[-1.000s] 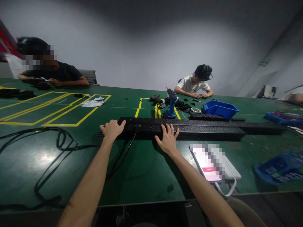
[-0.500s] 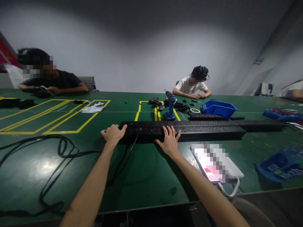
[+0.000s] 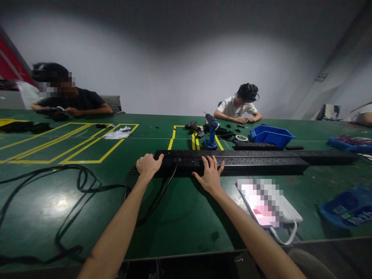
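Observation:
Two long black power strips lie side by side across the table, a front power strip [image 3: 261, 167] and a longer rear power strip [image 3: 328, 156]. Small red lights show along both. My left hand [image 3: 148, 166] grips their left end, thumb on top and fingers curled over the edge; which of the two it holds is hard to tell. A black plug [image 3: 177, 161] sits in the front strip, its cord [image 3: 164, 190] dropping toward me. With fingers spread, my right hand [image 3: 211, 176] rests on the front strip, right of the plug.
Beyond the strips stand a blue cordless drill [image 3: 211, 131] and a blue bin [image 3: 271, 135]. Black cables [image 3: 87, 186] coil at left. A phone [image 3: 258, 203] and a blue bottle [image 3: 345, 207] lie at right. Two people sit across the green table [image 3: 186, 232].
The view has shifted slightly. My left hand and both strips have slid a little to the right, while my right hand has stayed nearly in place over the front strip.

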Available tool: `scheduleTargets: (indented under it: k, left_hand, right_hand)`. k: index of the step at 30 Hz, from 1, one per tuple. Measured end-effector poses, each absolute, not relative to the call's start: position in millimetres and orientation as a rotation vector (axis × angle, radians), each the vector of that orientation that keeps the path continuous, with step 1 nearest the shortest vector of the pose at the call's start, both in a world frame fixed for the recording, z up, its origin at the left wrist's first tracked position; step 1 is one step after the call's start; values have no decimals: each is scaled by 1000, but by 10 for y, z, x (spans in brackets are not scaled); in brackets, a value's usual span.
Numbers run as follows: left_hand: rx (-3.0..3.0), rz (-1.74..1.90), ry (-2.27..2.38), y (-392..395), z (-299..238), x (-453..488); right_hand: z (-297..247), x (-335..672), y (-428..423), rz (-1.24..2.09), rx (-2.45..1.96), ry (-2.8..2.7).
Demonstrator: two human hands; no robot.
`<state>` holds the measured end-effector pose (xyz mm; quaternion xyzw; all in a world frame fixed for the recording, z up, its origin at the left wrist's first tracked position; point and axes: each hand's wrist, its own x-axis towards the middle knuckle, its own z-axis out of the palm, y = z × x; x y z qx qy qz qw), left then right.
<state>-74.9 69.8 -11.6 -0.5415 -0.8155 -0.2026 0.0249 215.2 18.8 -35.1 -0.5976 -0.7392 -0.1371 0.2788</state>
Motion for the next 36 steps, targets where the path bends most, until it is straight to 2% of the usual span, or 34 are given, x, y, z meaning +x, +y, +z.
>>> scheduleTargets:
  k: [9,16,21,28,36]
  left_hand:
    - [-1790,-636,-2460,652,-128,-745]
    - [-1968,-1056,-2201,522,113,-623]
    - [-2265,-1175,-1998,429,235,-394]
    - [-2474,-908,-1989,506,104,-277]
    - [-2523,-727,-1936,457,45,-263]
  right_hand:
    - [-389,2154,220,-344,-1602,-1984]
    - [-361,2147,218,-351,-1551,-2014]
    - [-308,2077,136,-351,-1423,-2087]
    - [-269,1926,31,-306,-1215,-2248]
    - [-277,1846,85,-171,-1319,-2436]
